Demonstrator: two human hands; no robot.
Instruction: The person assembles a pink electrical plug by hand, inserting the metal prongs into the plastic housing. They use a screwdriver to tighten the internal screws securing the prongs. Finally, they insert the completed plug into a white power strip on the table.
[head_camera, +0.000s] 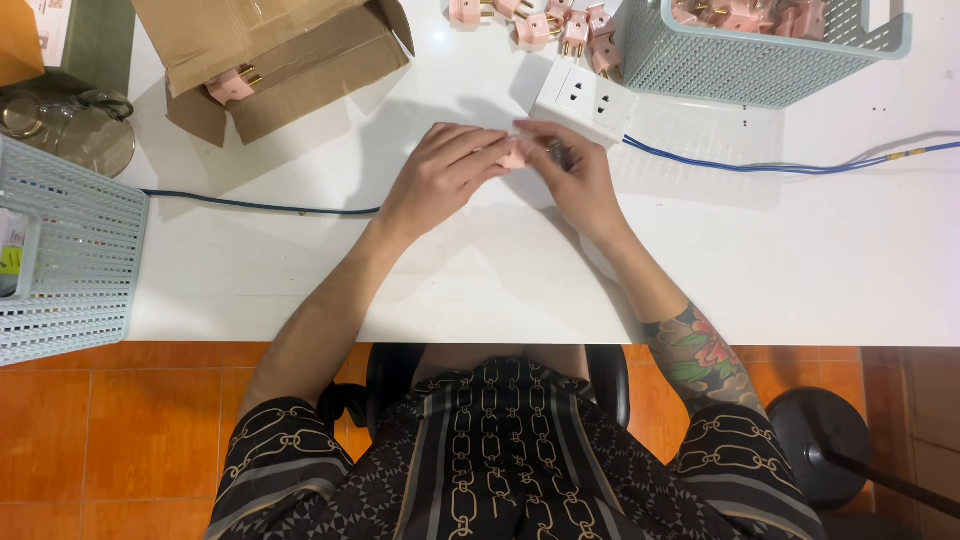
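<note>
I see both sets of fingertips pinched on one pink plug (517, 153), left hand (440, 175) and right hand (578, 180) meeting over the white table (760, 260). Just beyond sits a white socket (585, 98) with blue cable (770, 166); a basket (760, 50) and loose plugs (560, 25) lie farther back.

My left hand (440, 172) and right hand (575, 180) meet over the white counter (800, 270), fingertips pinching a small pink plug (517, 153) between them, mostly hidden by my fingers. Just beyond them lies a white socket block (583, 95) with a blue cable (780, 166) trailing off to the right, and loose pink plugs (560, 25) lie scattered near a pale mesh basket (740, 60) that holds more of the same. An open cardboard box (280, 55) with one pink plug inside sits at the far left, and a second mesh basket (70, 260) overhangs the counter's left edge.
</note>
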